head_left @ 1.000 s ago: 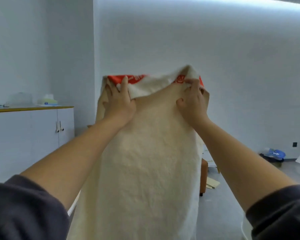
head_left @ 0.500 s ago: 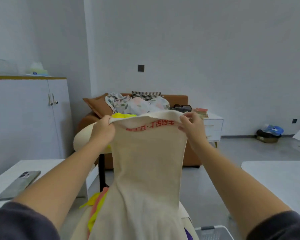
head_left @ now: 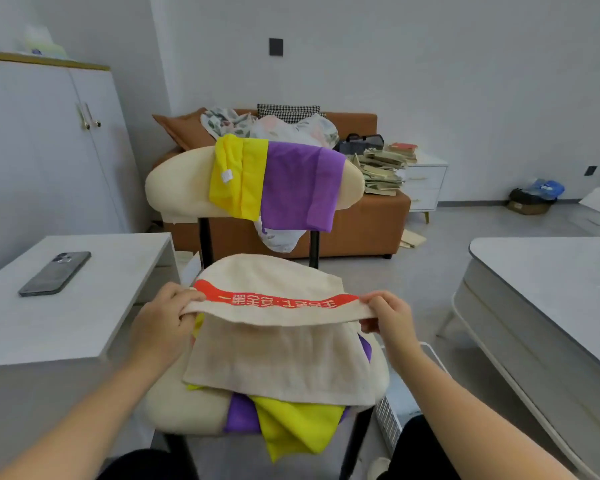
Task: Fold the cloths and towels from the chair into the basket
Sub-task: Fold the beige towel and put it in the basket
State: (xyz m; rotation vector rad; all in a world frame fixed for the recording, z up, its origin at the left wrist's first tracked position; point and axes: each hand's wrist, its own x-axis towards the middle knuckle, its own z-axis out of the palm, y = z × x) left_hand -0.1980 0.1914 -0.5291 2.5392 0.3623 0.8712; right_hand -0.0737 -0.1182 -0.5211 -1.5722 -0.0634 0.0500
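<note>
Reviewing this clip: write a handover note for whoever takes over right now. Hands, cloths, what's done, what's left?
Hands: left hand and right hand each pinch one end of the towel at its red-band edge; the rest of it lies on the seat.
Under it on the seat: yellow cloth, purple cloth.
Over the backrest: second yellow cloth, second purple cloth.
The basket is right of the chair, its inside hidden.
Done: towel fold under way.
Left: finish it, put it in the basket, then do the other cloths.
</note>
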